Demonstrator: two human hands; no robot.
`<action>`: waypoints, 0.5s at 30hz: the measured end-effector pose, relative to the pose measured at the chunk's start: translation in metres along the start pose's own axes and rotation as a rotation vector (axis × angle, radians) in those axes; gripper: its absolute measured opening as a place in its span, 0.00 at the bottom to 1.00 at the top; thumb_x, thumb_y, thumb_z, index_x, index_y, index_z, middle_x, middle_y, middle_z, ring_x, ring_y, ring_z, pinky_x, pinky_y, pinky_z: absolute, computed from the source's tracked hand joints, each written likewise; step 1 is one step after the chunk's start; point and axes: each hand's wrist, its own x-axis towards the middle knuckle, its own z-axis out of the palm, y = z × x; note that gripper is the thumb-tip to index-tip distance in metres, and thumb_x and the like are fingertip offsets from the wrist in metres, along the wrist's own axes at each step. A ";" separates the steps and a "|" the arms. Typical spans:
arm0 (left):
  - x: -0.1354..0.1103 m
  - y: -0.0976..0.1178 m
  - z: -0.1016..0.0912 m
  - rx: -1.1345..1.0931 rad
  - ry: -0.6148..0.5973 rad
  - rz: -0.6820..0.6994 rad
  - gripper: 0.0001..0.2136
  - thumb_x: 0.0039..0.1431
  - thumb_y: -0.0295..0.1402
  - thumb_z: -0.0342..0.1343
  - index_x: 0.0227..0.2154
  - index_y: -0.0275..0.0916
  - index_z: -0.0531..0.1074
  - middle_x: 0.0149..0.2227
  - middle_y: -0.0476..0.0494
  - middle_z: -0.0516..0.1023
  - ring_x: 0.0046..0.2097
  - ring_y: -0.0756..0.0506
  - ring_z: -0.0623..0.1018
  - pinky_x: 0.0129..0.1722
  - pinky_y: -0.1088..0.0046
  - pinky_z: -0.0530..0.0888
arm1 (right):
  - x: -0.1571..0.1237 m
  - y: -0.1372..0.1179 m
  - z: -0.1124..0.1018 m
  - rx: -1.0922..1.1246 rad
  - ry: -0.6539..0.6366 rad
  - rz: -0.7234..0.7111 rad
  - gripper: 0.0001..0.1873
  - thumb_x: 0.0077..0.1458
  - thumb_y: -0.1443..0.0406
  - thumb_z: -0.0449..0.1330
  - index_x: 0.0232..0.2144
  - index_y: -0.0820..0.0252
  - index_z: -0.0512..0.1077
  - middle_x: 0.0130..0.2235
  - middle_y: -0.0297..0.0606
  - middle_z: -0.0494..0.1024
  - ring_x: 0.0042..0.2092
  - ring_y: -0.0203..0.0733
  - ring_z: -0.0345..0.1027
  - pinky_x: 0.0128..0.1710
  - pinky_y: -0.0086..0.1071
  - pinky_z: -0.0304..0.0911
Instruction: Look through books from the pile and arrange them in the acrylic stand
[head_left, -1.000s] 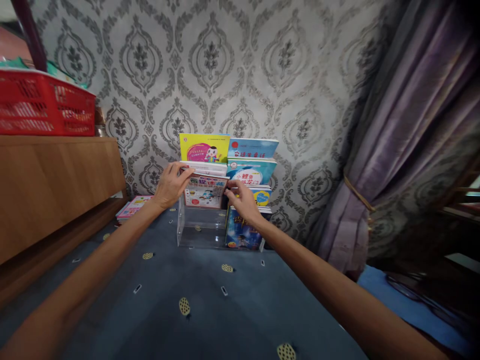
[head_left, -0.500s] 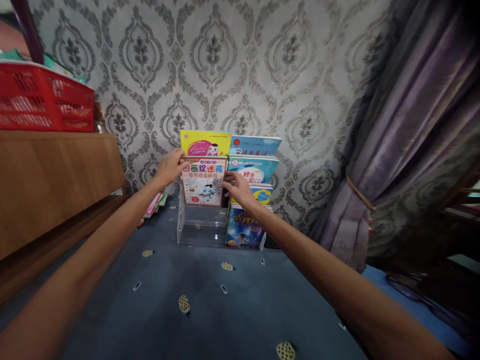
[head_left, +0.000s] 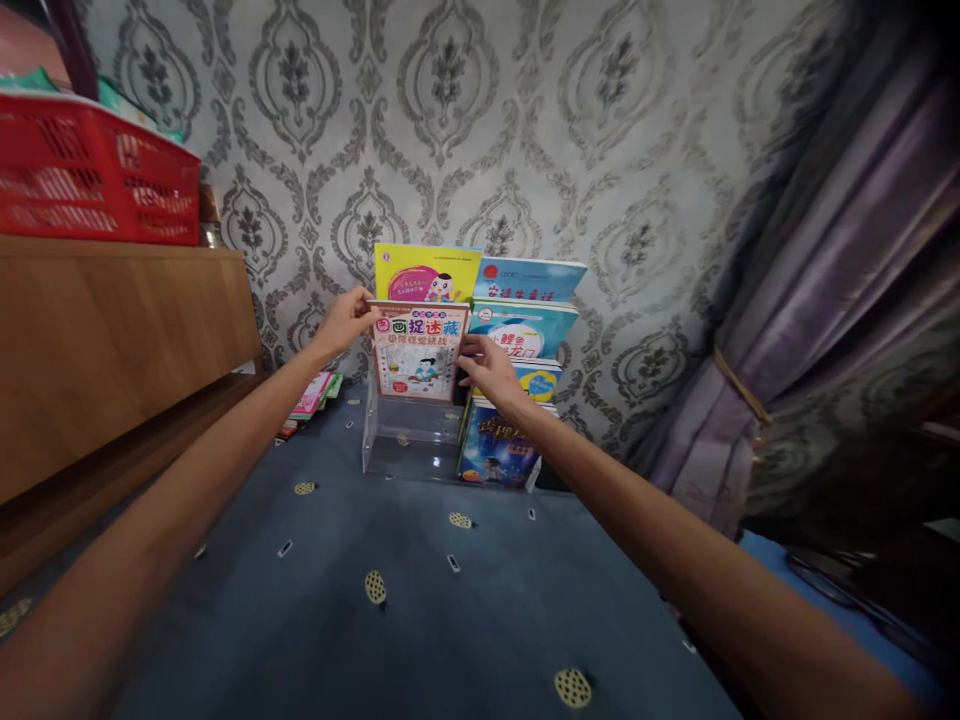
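Note:
A picture book (head_left: pixel 412 350) with a reddish-brown border stands upright on the left side of a clear plastic book rack (head_left: pixel 369 440). At its top left corner, my left hand (head_left: pixel 345 322) is closed on the cover's edge. My right hand (head_left: pixel 493 374) holds the same book by its right edge, with the fingers bent. Behind it rises a yellow book (head_left: pixel 409 268). The rack's right side carries a light blue book (head_left: pixel 536 275), a teal book (head_left: pixel 555 325) and, lowest, a dark blue book (head_left: pixel 495 450). The front tier below the held book shows bare plastic.
Several thin books (head_left: pixel 315 393) lie on the dark patterned cloth (head_left: pixel 315 600) left of the rack. A wooden cabinet (head_left: pixel 120 350) with a red basket (head_left: pixel 97 170) on top stands at the left. A tied purple curtain (head_left: pixel 705 440) hangs at the right, against the patterned wall.
The camera view has shifted slightly, so the rack appears a little higher and further right. Both hands keep their places on the picture book, which stays on the rack.

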 end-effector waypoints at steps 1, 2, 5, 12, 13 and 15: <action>-0.001 0.000 -0.001 -0.033 -0.007 -0.003 0.11 0.46 0.37 0.58 0.31 0.40 0.64 0.27 0.51 0.74 0.30 0.48 0.74 0.27 0.75 0.68 | -0.001 0.000 0.000 -0.003 0.000 -0.001 0.21 0.49 0.65 0.59 0.48 0.59 0.68 0.45 0.43 0.75 0.40 0.44 0.73 0.25 0.33 0.75; -0.002 0.001 -0.003 -0.063 -0.015 -0.007 0.12 0.45 0.37 0.59 0.31 0.40 0.64 0.28 0.51 0.75 0.31 0.48 0.74 0.28 0.76 0.68 | -0.001 -0.001 0.000 -0.006 0.003 -0.005 0.21 0.49 0.65 0.59 0.47 0.58 0.68 0.45 0.43 0.75 0.40 0.44 0.73 0.25 0.33 0.74; -0.008 0.002 -0.007 -0.130 -0.063 -0.022 0.14 0.43 0.38 0.62 0.31 0.39 0.65 0.30 0.50 0.77 0.32 0.49 0.74 0.29 0.76 0.68 | -0.004 -0.002 0.001 -0.008 0.008 -0.028 0.20 0.49 0.64 0.59 0.47 0.58 0.67 0.43 0.41 0.74 0.39 0.43 0.73 0.25 0.32 0.74; -0.017 0.004 -0.012 -0.155 -0.085 0.002 0.15 0.41 0.38 0.65 0.31 0.38 0.69 0.30 0.49 0.76 0.33 0.48 0.75 0.31 0.74 0.70 | -0.015 -0.007 -0.002 -0.088 0.045 -0.114 0.23 0.50 0.66 0.55 0.51 0.58 0.64 0.45 0.44 0.73 0.38 0.44 0.73 0.26 0.34 0.73; -0.018 0.004 -0.012 -0.153 -0.085 0.006 0.14 0.42 0.37 0.65 0.30 0.38 0.69 0.30 0.48 0.76 0.34 0.48 0.75 0.31 0.74 0.70 | -0.016 -0.008 -0.002 -0.107 0.055 -0.135 0.24 0.50 0.66 0.55 0.52 0.57 0.64 0.46 0.44 0.73 0.38 0.44 0.73 0.27 0.35 0.73; -0.020 0.004 -0.013 -0.155 -0.084 0.013 0.13 0.42 0.37 0.65 0.29 0.38 0.70 0.31 0.48 0.77 0.35 0.48 0.75 0.31 0.75 0.71 | -0.017 -0.012 -0.003 -0.146 0.075 -0.177 0.27 0.51 0.68 0.54 0.55 0.56 0.63 0.47 0.45 0.72 0.39 0.44 0.73 0.31 0.37 0.74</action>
